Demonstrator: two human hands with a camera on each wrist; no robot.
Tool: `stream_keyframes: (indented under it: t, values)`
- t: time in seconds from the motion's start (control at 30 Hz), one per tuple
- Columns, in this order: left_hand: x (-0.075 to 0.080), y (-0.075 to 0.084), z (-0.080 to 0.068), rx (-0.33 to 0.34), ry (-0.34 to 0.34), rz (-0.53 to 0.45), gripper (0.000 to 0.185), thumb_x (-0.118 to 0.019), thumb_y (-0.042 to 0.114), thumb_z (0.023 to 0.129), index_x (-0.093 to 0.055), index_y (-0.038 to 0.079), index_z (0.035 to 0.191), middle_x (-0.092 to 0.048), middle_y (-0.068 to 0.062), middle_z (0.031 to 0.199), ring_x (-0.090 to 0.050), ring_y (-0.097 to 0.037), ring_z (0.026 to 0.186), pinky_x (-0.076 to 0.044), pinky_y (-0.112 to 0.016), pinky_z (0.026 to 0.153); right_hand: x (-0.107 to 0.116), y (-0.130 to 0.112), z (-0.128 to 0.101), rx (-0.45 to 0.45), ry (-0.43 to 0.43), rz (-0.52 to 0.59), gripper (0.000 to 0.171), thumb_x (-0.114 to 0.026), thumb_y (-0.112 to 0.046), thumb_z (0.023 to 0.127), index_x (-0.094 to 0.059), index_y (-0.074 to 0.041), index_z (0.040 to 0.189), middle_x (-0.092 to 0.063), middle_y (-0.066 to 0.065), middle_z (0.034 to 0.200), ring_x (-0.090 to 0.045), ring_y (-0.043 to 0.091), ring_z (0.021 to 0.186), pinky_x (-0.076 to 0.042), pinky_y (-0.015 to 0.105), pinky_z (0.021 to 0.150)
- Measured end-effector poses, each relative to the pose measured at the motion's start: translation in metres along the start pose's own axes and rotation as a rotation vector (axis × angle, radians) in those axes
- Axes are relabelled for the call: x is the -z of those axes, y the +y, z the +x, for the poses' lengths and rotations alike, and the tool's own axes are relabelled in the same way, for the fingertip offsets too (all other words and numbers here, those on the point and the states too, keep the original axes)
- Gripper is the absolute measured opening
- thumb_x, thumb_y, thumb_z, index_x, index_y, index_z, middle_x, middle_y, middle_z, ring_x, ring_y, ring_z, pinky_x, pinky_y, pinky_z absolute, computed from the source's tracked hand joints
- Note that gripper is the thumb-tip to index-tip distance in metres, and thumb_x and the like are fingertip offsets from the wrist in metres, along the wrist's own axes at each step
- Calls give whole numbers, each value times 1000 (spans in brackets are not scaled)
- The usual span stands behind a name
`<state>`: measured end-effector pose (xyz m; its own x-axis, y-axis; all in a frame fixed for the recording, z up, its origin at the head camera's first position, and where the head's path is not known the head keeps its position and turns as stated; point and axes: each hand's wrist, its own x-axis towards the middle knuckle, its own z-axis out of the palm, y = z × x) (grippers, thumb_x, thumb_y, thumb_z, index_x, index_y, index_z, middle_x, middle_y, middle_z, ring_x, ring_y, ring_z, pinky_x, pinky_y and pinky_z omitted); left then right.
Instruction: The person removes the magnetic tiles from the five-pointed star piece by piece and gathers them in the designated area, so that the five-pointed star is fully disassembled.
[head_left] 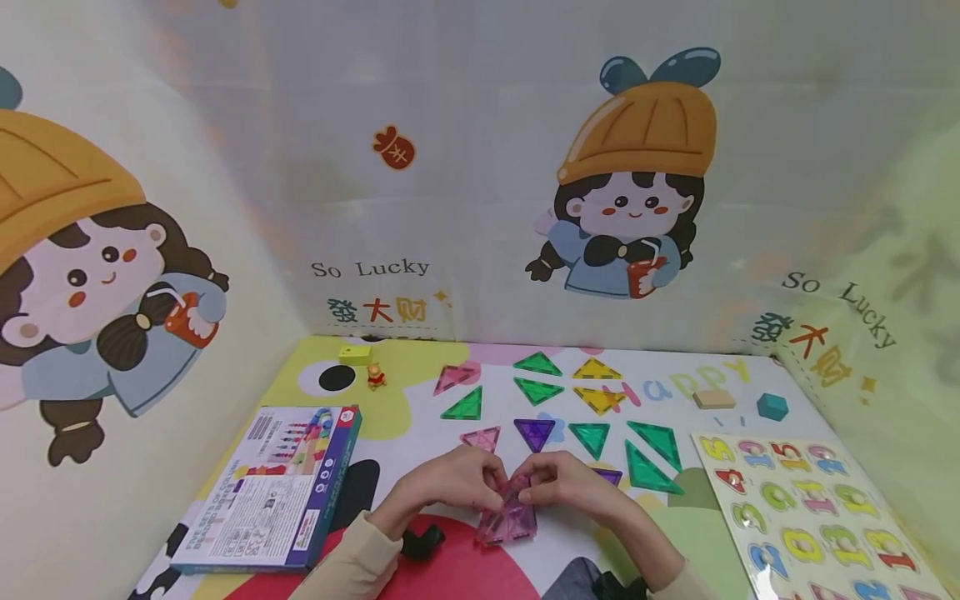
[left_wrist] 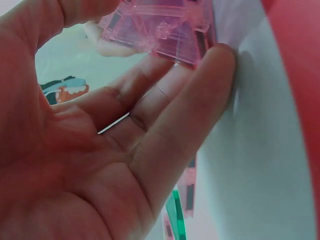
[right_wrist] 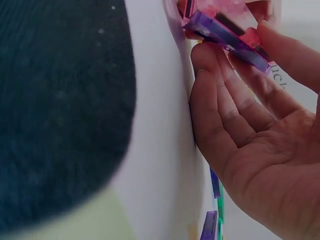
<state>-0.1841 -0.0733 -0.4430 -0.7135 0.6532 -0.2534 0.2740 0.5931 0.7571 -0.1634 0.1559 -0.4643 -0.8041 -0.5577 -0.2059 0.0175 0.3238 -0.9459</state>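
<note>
Both hands meet at a small upright build of translucent magnetic tiles [head_left: 508, 518], mostly pink, standing on the play mat. My left hand [head_left: 457, 477] pinches its left side near the top. In the left wrist view, pink magnetic tiles [left_wrist: 162, 32] lie between thumb and fingers. From the right, my right hand [head_left: 570, 485] pinches the upper edge, and the right wrist view shows a purple magnetic tile [right_wrist: 232, 42] with pink ones beside it, between thumb and fingers. Just beyond the hands lie a pink triangle tile [head_left: 482, 438] and a purple triangle tile [head_left: 535, 433].
Green triangle tiles [head_left: 654, 468] and yellow ones [head_left: 597, 400] lie farther back. A flat box [head_left: 270, 487] is at left, a number puzzle board [head_left: 817, 517] at right. A bear figure [head_left: 376, 377], a yellow block [head_left: 356, 356] and a teal block [head_left: 772, 407] stand near the wall.
</note>
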Motion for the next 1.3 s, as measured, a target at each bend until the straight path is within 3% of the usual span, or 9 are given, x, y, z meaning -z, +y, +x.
stream_keyframes:
  t: [0.4, 0.57, 0.67, 0.77, 0.9, 1.0, 1.13, 1.3]
  values:
    - [0, -12, -2, 3, 2, -78, 15, -73, 17, 72, -71, 20, 86, -68, 4, 76, -58, -8, 65, -47, -24, 58, -2, 4, 2, -18, -7, 1, 27, -70, -27, 90, -71, -8, 109, -68, 0, 81, -58, 12, 75, -50, 27, 73]
    - [13, -18, -2, 26, 38, -119, 13, -73, 21, 75, -70, 18, 87, -66, 2, 79, -57, -11, 66, -47, -27, 60, -2, 5, 2, -21, -18, 19, 23, -70, -19, 90, -71, -2, 106, -73, 3, 83, -63, 10, 75, -53, 26, 72]
    - [26, -23, -6, 52, 112, -110, 15, -74, 24, 77, -69, 19, 91, -65, 2, 85, -59, -14, 70, -48, -30, 63, -2, 4, 1, -26, -27, 25, 21, -68, -16, 91, -71, 0, 104, -75, 7, 88, -64, 10, 77, -53, 26, 72]
    - [42, -26, -12, 93, 231, -49, 20, -73, 23, 78, -68, 19, 96, -65, 1, 92, -59, -16, 77, -47, -32, 64, -2, 3, -1, -28, -37, 21, 20, -68, -16, 91, -72, -1, 105, -75, 10, 93, -63, 12, 78, -53, 26, 72]
    - [61, -32, -21, 233, 423, 56, 28, -74, 25, 79, -67, 18, 106, -63, -1, 94, -56, -18, 77, -44, -32, 63, -2, 1, -3, -31, -50, 13, 20, -68, -16, 92, -73, -2, 105, -75, 12, 96, -63, 12, 79, -53, 25, 72]
    - [72, -39, -24, 358, 528, 98, 37, -76, 29, 81, -65, 16, 115, -61, -4, 97, -59, -18, 75, -47, -29, 62, -2, 1, -3, -39, -49, 4, 20, -69, -17, 92, -72, -2, 105, -75, 10, 96, -62, 12, 80, -52, 26, 72]
    - [79, -52, -23, 436, 611, 166, 44, -75, 28, 83, -64, 10, 122, -60, -10, 109, -59, -22, 90, -53, -34, 69, -2, 1, -3, -52, -46, 2, 20, -69, -17, 91, -72, -3, 106, -75, 10, 97, -63, 12, 81, -52, 26, 73]
    - [73, -68, -18, 448, 650, 360, 45, -73, 19, 84, -63, 2, 125, -61, -18, 112, -56, -30, 97, -53, -48, 86, -2, 2, -2, -53, -51, 3, 21, -69, -18, 91, -72, -3, 106, -75, 9, 97, -63, 12, 82, -53, 25, 74]
